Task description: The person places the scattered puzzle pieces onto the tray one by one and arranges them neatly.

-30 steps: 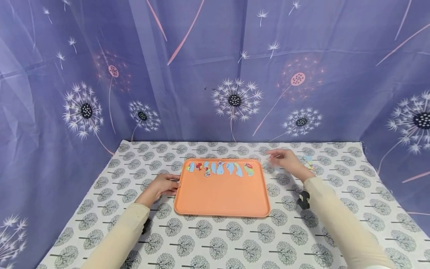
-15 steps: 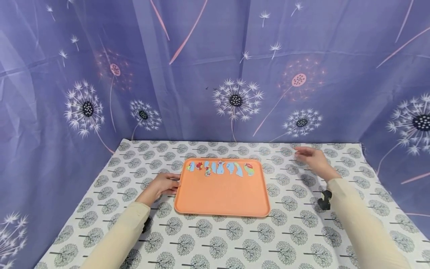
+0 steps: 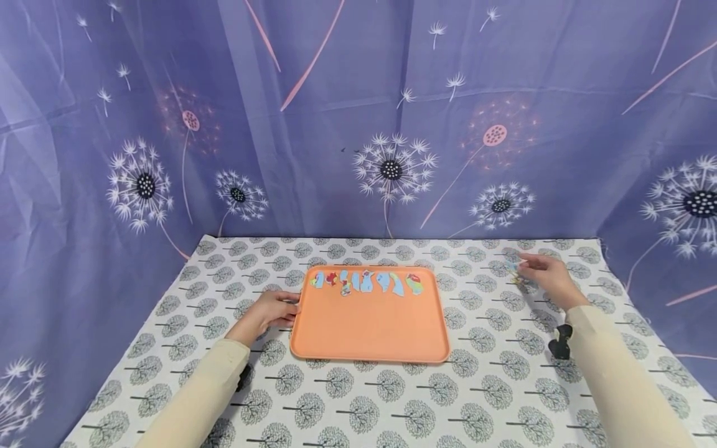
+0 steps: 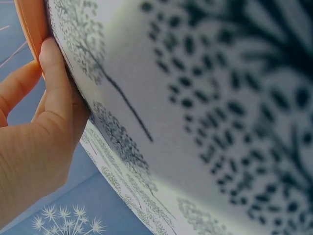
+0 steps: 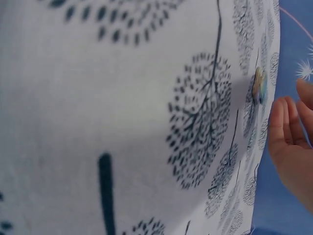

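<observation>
An orange tray [image 3: 371,323] lies on the table, with a row of small, irregular, puzzle-like pieces [image 3: 366,281] in light blue, red and yellow-green along its far side. My left hand [image 3: 274,308] pinches the tray's left rim; the left wrist view shows thumb and fingers [image 4: 54,83] at that orange edge. Over to the right of the tray, my right hand [image 3: 549,278] hovers beside another small group of blue and yellow pieces [image 3: 513,267]. Its fingers [image 5: 281,122] are loosely bent in the right wrist view, a gap away from those pieces [image 5: 258,85].
A white cloth [image 3: 370,410] printed with grey trees covers the table. Purple curtains [image 3: 313,186] with dandelion prints hang behind it and at both sides. Black straps [image 3: 560,342] sit at the wrists below the cream sleeves.
My right hand has moved right, from beside the tray's far right corner to the pieces on the cloth. The left hand and the tray stay where they were.
</observation>
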Available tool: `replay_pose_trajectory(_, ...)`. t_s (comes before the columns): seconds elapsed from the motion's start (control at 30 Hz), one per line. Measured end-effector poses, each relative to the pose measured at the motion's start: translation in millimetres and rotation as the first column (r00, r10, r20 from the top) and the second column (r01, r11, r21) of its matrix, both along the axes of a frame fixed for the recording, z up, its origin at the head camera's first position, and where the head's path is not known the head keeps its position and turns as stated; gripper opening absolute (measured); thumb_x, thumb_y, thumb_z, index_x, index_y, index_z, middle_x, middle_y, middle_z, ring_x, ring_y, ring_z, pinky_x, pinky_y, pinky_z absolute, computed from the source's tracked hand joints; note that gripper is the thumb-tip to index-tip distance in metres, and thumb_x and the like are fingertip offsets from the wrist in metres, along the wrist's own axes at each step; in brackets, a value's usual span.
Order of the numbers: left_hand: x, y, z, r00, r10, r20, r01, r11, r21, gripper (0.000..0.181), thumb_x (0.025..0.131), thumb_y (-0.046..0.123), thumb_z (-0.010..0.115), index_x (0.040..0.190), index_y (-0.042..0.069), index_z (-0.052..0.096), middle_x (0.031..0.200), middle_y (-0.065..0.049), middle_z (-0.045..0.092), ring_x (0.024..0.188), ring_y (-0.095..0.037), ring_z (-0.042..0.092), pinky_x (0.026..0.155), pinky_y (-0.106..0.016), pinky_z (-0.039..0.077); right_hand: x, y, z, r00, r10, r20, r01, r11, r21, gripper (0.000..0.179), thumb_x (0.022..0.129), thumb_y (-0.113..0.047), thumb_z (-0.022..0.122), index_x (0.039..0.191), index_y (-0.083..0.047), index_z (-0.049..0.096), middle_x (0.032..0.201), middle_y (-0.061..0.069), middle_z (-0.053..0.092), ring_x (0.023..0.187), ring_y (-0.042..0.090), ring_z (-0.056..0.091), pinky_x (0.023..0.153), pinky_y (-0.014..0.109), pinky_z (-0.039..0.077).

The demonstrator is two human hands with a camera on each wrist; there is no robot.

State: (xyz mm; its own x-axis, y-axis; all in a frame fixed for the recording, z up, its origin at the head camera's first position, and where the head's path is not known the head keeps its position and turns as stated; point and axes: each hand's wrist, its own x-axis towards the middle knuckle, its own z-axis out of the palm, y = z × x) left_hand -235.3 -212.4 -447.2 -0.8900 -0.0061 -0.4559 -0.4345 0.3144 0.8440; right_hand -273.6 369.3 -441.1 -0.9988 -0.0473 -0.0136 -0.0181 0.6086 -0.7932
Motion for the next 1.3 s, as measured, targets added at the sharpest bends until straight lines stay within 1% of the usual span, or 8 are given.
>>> replay_pose_trajectory(0.13,0.2,0.5,-0.7,1.000,0.006,0.006,-0.006,1.000,-0.005,0.042,0.089,0.000,0.065,0.129,-0.004,0.056,0.080,-0.013,0.067,0.063,-0.015,0.065,0.065,-0.029,0.062,-0.2,3,-5.1,0.998,-0.003,0.055,0.002,1.000,0.017,0.060,0.098,-0.023,0.057,0.145,0.007,0.033,0.129,0.030,0.048,0.090,0.004,0.058,0.090,0.041,0.052)
replay_pose_trajectory(0.33,-1.0,1.2,-2.1,1.000,0.006,0.011,-0.006,1.000,-0.003,0.041,0.089,0.001,0.065,0.129,-0.003,0.057,0.082,-0.013,0.068,0.065,-0.016,0.066,0.066,-0.030,0.062,-3.5,5,-10.3,0.988,-0.026,0.152,0.016,0.998,0.067,0.068,0.094,-0.018,0.062,0.147,0.007,0.027,0.129,0.030,0.048,0.088,0.008,0.054,0.071,0.026,0.053)
replay_pose_trajectory(0.57,-0.7,0.4,-1.1,1.000,-0.003,-0.002,0.003,1.000,-0.010,0.042,0.089,0.001,0.065,0.130,-0.004,0.056,0.082,-0.013,0.067,0.065,-0.016,0.065,0.065,-0.029,0.062,-6.5,2,-8.1,0.985,0.005,0.175,-0.019,0.997,0.080,0.067,0.094,-0.010,0.059,0.146,0.012,0.022,0.117,0.025,0.050,0.092,0.018,0.054,0.076,0.031,0.052)
replay_pose_trajectory(0.7,-0.8,0.5,-0.4,1.000,-0.001,-0.001,0.001,1.000,-0.005,0.042,0.089,0.000,0.064,0.130,-0.004,0.056,0.081,-0.012,0.067,0.064,-0.016,0.065,0.065,-0.028,0.062,-7.4,3,-8.8,0.983,0.008,0.184,-0.024,0.996,0.085,0.067,0.095,-0.010,0.058,0.146,0.012,0.021,0.116,0.024,0.049,0.094,0.021,0.054,0.076,0.032,0.053)
replay_pose_trajectory(0.83,-0.9,0.6,-0.3,1.000,0.003,-0.002,-0.003,1.000,-0.007,0.042,0.089,0.000,0.064,0.130,-0.004,0.056,0.081,-0.012,0.067,0.064,-0.016,0.065,0.066,-0.029,0.062,-6.8,2,-10.4,0.986,-0.009,0.168,0.000,0.998,0.056,0.069,0.094,-0.009,0.059,0.147,0.010,0.020,0.117,0.026,0.048,0.093,0.021,0.057,0.078,0.035,0.055)
replay_pose_trajectory(1.0,-0.7,0.6,-0.4,1.000,0.003,-0.004,-0.003,1.000,-0.021,0.042,0.089,0.000,0.064,0.130,-0.003,0.056,0.081,-0.012,0.067,0.065,-0.016,0.065,0.065,-0.029,0.062,-7.2,2,-15.6,0.992,-0.072,0.100,0.072,0.997,0.007,0.069,0.091,-0.008,0.063,0.146,0.008,0.025,0.119,0.029,0.051,0.080,0.010,0.060,0.070,0.030,0.058)
replay_pose_trajectory(1.13,-0.4,0.9,-0.8,1.000,0.007,-0.003,-0.007,1.000,-0.019,0.042,0.089,0.000,0.065,0.130,-0.003,0.056,0.081,-0.012,0.067,0.064,-0.015,0.065,0.065,-0.029,0.062,-7.5,3,-20.5,0.993,-0.110,0.051,0.112,0.993,-0.042,0.063,0.091,-0.005,0.062,0.144,0.009,0.030,0.112,0.027,0.057,0.074,0.005,0.062,0.066,0.027,0.059)
replay_pose_trajectory(1.3,-1.0,0.9,-1.7,1.000,0.008,-0.001,-0.008,1.000,-0.020,0.042,0.089,0.000,0.065,0.130,-0.003,0.056,0.081,-0.012,0.067,0.064,-0.015,0.065,0.065,-0.029,0.062,-6.3,0,-21.4,0.992,-0.116,0.046,0.120,0.987,-0.103,0.059,0.094,-0.005,0.058,0.144,0.010,0.030,0.110,0.025,0.059,0.075,0.002,0.064,0.071,0.026,0.060)
